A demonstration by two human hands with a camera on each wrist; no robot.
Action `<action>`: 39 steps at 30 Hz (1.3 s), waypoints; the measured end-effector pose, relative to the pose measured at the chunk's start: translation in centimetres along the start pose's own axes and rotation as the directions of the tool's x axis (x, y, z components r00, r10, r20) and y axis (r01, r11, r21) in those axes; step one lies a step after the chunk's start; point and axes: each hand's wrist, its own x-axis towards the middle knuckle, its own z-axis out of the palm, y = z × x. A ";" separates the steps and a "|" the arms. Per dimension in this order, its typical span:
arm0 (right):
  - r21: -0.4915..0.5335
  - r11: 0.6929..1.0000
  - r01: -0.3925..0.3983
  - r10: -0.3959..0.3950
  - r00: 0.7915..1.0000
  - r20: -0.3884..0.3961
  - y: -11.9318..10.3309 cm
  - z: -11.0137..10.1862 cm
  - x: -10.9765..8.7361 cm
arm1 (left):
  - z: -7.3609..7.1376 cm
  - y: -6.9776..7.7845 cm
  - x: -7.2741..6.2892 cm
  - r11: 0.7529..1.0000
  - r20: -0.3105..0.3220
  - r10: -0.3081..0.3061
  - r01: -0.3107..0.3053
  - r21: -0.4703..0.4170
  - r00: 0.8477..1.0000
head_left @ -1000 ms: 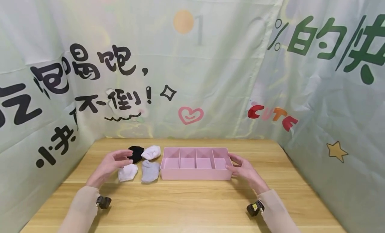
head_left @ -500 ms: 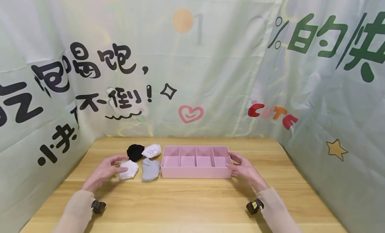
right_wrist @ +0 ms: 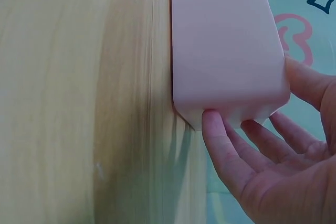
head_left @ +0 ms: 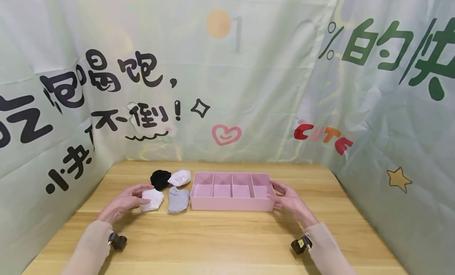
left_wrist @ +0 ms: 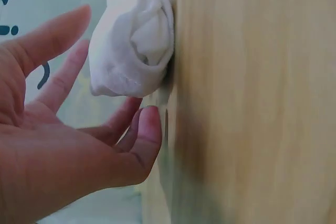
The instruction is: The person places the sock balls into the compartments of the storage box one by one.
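Observation:
On the left of the table lie rolled socks: a white one (head_left: 153,199) in front, a grey one (head_left: 179,199) to its right, a black one (head_left: 160,180) and another white one (head_left: 179,178) behind. My left hand (head_left: 125,202) is at the left side of the front white sock, thumb and fingers spread apart. The left wrist view has this sock (left_wrist: 131,40) beyond the fingertips, not gripped. A pink box (head_left: 231,204) with several compartments stands right of the socks. My right hand (head_left: 293,201) touches its right end with fingertips and thumb, fingers loosely extended.
The wooden table (head_left: 227,243) carries the socks and box. A printed cloth (head_left: 177,38) encloses its back and sides. Each wrist wears a small black camera (head_left: 118,241).
My left hand has come down and nearer, from over the black sock to the left of the front white sock. The right hand stays at the box's end.

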 end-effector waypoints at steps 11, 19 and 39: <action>0.013 1.000 0.000 0.000 1.000 0.009 0.1 -0.1 0.0 | 0.2 0.5 1.0 1.000 0.115 -0.029 0.029 0.002 0.993; 0.017 1.000 -0.004 0.004 1.000 0.017 0.0 -0.1 -0.1 | 0.5 1.0 1.4 0.997 0.102 -0.022 0.015 0.073 0.995; -0.003 1.000 0.009 -0.009 1.000 0.026 -0.2 -0.1 -0.1 | 0.2 1.6 1.2 0.999 0.067 0.032 -0.032 0.004 0.997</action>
